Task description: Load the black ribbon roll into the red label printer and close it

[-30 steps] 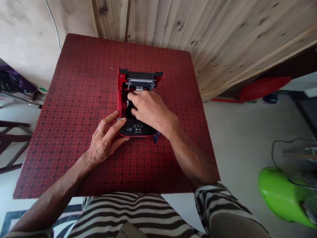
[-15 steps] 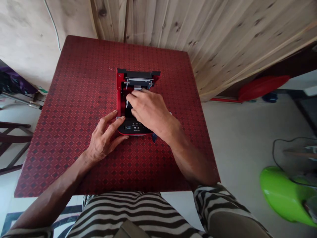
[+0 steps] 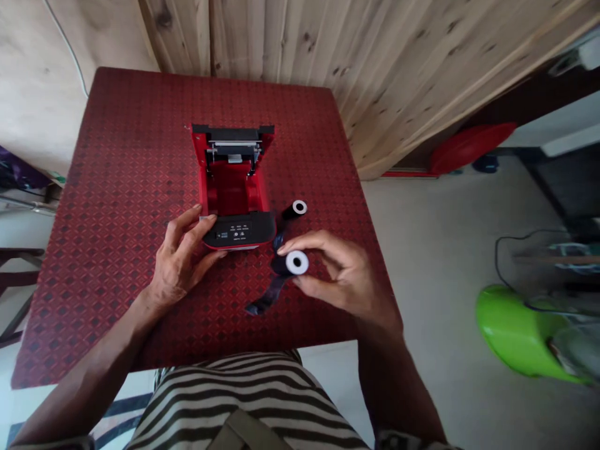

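Dim, soft light leaves faint glare on the green container (image 3: 504, 331); edges look stretched and blurred

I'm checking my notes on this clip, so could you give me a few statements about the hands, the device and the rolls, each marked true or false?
1. The right grip holds a black roll with a white end. True.
2. The lid of the red-and-black device is shut. False: it stands open.
3. The left grip touches the device. True.
4. The second roll lies inside the device. False: it lies on the table, to the device's right.
5. The table is plain white. False: it is red with a dark pattern.
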Motion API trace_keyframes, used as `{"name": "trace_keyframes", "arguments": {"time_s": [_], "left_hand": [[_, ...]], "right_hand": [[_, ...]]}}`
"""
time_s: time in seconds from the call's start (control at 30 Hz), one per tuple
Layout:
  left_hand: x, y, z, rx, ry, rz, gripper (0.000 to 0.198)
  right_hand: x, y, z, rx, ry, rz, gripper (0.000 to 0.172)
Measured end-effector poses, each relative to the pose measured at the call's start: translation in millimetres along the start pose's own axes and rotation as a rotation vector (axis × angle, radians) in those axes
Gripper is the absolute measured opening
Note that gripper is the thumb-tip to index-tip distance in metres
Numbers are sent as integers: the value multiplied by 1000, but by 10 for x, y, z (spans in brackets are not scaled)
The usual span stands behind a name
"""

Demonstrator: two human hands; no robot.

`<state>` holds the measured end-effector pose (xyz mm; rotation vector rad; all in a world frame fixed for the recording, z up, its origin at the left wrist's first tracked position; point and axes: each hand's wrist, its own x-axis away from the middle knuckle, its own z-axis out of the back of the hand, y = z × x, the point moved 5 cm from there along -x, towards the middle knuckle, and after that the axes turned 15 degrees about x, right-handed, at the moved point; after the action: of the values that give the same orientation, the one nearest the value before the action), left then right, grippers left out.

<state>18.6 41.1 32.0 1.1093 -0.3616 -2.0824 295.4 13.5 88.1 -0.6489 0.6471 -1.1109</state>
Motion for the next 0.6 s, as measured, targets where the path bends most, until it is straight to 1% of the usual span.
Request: {"name": "trace_keyframes", "arguments": {"time_s": [0.07,0.17,0.23,0.33,0.4,0.47,0.5,0.53,0.6], "left_hand": [[0,-13,7,-13,-1,5,72],[-4,-20,15,-8,-3,1,73],[-10,-22,19,22,0,5,73],[-20,-25,22,56,3,17,72],[-24,-22,23,45,-1,10,72],[-25,-16,30,28,0,-4,70],[-25,-13,34,24,1,-10,68],[-25,-10,38,24,-1,-13,65],[-27,-8,41,24,-11,-3,60]], "right_hand": [[162,138,-244,9,-28,-74,37],[286,291,-527,39,-5,-116,31],[312,356,-634,52,21,-115,29],[330,385,-687,71,19,-115,30],[358,364,-640,49,4,-119,36],[396,348,-509,17,13,-139,44],[409,360,-412,5,38,-160,44],[412,393,-298,0,84,-188,38],[371,534,-58,21,216,-255,19]]}}
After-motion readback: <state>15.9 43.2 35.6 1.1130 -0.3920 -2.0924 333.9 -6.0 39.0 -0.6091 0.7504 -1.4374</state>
